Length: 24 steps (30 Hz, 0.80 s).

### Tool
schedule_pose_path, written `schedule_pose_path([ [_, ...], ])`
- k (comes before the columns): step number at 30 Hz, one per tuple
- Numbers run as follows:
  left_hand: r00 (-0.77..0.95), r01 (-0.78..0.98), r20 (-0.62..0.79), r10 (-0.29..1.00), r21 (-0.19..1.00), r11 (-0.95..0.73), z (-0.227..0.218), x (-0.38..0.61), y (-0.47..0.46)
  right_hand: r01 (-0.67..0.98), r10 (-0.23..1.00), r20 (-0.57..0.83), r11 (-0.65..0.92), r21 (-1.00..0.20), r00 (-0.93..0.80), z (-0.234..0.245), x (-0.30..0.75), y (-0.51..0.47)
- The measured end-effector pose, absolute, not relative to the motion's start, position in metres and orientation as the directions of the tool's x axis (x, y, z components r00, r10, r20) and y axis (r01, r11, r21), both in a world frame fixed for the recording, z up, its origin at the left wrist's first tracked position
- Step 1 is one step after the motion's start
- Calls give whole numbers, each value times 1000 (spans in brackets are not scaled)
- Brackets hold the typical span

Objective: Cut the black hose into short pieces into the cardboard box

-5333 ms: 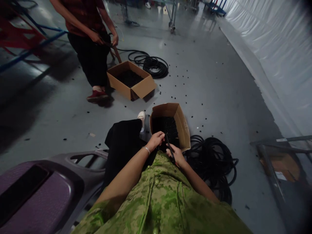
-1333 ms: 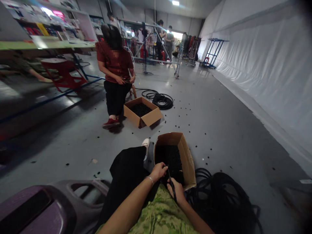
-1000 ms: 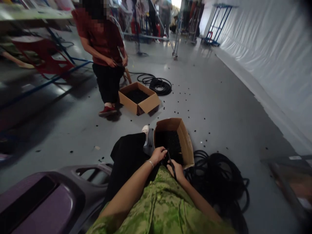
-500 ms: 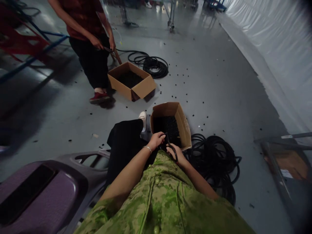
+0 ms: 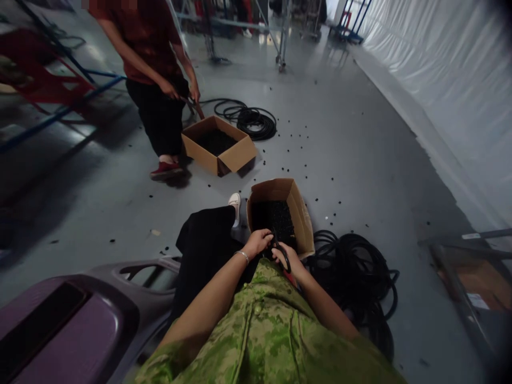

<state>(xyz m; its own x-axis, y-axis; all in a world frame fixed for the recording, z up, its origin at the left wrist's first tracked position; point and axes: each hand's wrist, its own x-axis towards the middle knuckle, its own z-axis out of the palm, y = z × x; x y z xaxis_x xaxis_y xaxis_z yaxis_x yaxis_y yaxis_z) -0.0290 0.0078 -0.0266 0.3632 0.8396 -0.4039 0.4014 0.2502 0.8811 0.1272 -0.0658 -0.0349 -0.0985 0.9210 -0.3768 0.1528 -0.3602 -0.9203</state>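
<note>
My left hand is closed, fingers curled round something dark I cannot make out, just over the near edge of an open cardboard box full of small black pieces. My right hand is closed on a black hose that curves between the two hands. The hose runs toward a big black coil on the floor to my right. My green camouflage shirt and black trouser leg fill the foreground.
A second person in a red top crouches at the far left beside another cardboard box and a smaller hose coil. Black bits litter the grey floor. A purple plastic seat is at my left, a metal frame at right.
The view swung up toward the hall and back down. The hose between my hands now bends into a loop; both hands stay at the box edge. The other person shifted slightly.
</note>
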Motion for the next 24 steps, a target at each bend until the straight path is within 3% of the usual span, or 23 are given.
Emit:
schedule_pose_path([
  [9,408,652,-377,831,758,24,-33,-31,11,216,941,-335,-318,-923,-46,-60,125,-70],
  [15,391,703,-458,798,709,63,-43,-30,12,328,989,-149,-134,-935,-23,-77,124,-78],
  [24,342,694,-530,776,699,171,-46,-27,16,409,992,-126,-119,-905,11,-88,120,-76],
])
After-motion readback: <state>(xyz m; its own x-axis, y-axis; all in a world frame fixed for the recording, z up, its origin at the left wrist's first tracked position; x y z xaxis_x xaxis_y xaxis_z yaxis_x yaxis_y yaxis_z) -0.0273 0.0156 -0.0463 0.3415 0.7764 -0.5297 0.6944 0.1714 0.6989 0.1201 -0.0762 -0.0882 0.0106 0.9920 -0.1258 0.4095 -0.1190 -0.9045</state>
